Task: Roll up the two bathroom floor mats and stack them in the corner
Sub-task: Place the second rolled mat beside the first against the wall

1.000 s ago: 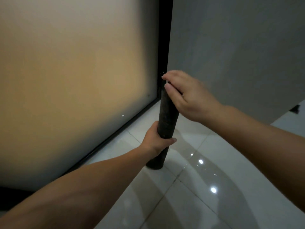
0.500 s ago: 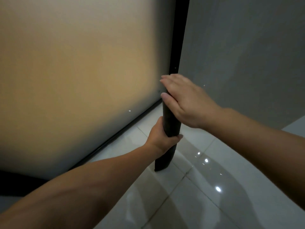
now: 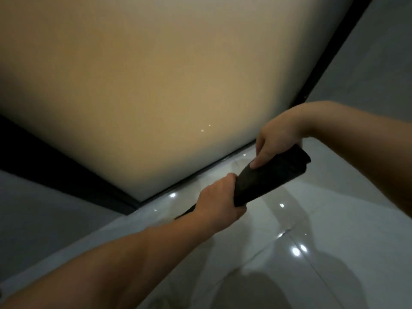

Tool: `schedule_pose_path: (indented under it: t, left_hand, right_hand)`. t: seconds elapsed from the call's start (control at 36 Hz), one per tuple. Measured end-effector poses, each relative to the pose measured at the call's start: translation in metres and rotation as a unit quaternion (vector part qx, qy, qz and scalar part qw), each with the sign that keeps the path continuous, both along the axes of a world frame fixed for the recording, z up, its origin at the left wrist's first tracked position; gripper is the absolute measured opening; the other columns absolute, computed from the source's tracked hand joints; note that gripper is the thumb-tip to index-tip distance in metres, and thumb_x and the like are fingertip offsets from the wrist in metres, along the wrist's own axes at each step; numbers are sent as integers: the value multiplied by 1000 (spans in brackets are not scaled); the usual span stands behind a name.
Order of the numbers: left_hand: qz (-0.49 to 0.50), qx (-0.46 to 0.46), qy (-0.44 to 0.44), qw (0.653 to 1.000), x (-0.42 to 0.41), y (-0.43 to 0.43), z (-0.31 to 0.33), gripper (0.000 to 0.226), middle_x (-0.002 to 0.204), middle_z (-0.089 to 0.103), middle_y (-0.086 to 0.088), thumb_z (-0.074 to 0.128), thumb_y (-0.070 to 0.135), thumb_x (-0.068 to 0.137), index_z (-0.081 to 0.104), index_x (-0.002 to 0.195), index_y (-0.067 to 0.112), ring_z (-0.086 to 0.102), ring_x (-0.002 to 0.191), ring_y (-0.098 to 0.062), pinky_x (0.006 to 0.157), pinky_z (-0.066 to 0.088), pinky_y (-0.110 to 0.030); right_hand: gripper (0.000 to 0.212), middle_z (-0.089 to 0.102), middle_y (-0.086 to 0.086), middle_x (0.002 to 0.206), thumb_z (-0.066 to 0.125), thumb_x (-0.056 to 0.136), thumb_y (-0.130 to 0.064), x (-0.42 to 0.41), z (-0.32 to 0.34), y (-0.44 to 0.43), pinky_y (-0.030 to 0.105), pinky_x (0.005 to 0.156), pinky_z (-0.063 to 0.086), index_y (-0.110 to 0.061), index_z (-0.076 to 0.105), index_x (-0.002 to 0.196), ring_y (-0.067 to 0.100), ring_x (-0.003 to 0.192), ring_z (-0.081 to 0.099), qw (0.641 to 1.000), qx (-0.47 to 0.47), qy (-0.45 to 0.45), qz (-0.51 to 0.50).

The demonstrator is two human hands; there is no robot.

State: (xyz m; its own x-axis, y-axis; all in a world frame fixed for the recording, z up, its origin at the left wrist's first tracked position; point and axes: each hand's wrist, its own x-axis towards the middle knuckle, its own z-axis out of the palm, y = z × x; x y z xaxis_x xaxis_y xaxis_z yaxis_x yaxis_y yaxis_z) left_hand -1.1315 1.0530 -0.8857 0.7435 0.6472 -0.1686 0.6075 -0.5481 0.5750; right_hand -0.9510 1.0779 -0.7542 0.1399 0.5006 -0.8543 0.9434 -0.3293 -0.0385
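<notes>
A frosted panel (image 3: 156, 85) fills the left, edged by a dark frame (image 3: 341, 52). The left hand (image 3: 219, 205) has its grip closed around the lower part of the dark rolled mat (image 3: 267, 179), tilted over the glossy tiled floor (image 3: 323, 253) near the panel's base. The right hand (image 3: 278, 137) clasps its upper end.

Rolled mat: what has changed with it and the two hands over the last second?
The rolled mat has gone from standing upright on the floor to lying slanted across the view. The right hand shifted from capping its top to gripping the far end. The left hand stays clamped around it, and it stays rolled, above the white tile floor beside the frosted panel.
</notes>
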Motion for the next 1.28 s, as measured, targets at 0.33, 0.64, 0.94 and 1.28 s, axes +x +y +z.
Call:
schedule_pose_path:
  t: [0.33, 0.64, 0.94, 1.28]
  left_hand:
    - [97, 155, 170, 968, -128, 27, -44, 44, 108, 61, 1, 63, 44, 78, 47, 114, 23, 58, 98, -24, 78, 43, -37]
    - [251, 154, 225, 929, -266, -14, 15, 56, 122, 54, -1, 68, 41, 76, 48, 124, 19, 48, 115, -23, 102, 29, -33]
    - [733, -211, -125, 635, -390, -40, -27, 35, 90, 66, -10, 50, 49, 92, 53, 89, 14, 67, 78, -29, 70, 58, -36]
    - [772, -288, -378, 422, -546, -1, -82, 32, 96, 68, -18, 68, 20, 87, 61, 109, -2, 68, 80, -31, 63, 58, -37]
  right_hand:
    - [49, 72, 22, 77, 62, 86, -40, -79, -127, 41, 32, 58, 54, 6, 62, 103, 29, 64, 68, 944, -87, 313, -48]
    - [18, 72, 11, 87, 71, 82, -17, -221, -118, 31, 25, 60, 50, -7, 69, 96, 23, 76, 68, 905, 41, 422, 25]
    - [11, 67, 5, 81, 64, 85, -25, -413, -185, 4, 28, 61, 47, -19, 62, 94, 19, 71, 62, 882, 218, 406, 99]
    - [42, 57, 9, 113, 56, 86, -22, -602, -219, 15, 38, 84, 47, -16, 51, 127, 30, 99, 55, 820, 312, 365, 313]
